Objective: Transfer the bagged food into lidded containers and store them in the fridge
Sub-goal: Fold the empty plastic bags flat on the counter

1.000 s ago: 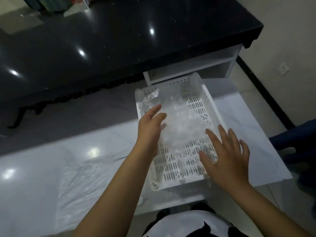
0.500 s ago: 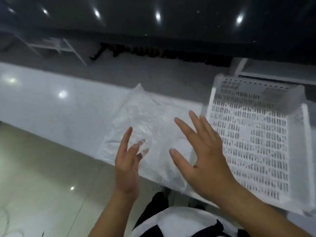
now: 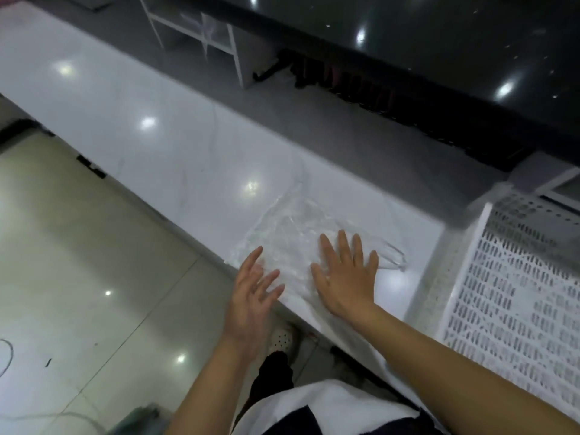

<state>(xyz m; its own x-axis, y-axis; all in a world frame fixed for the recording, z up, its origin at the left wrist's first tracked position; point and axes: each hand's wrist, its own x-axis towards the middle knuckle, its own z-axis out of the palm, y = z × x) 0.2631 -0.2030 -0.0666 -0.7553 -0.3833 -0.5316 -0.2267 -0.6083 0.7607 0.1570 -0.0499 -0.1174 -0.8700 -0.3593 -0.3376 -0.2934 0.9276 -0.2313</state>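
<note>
With the right hand [image 3: 345,274] pressed flat, fingers spread, on the clear plastic bag [image 3: 292,230] and the left hand [image 3: 254,290] open just beside its near edge, holding nothing, the sensible move is probably pinning it while the left pinches a corner.

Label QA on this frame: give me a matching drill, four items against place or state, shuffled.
Items:
1. right hand
2. left hand
3. clear plastic bag
4. white perforated basket

Descriptions:
A. far right of the white counter
B. fingers spread, at the counter's near edge
C. lies flat, crumpled
D. palm down on the bag

Pairs: 1-D, 2-B, 3-C, 4-A
</note>
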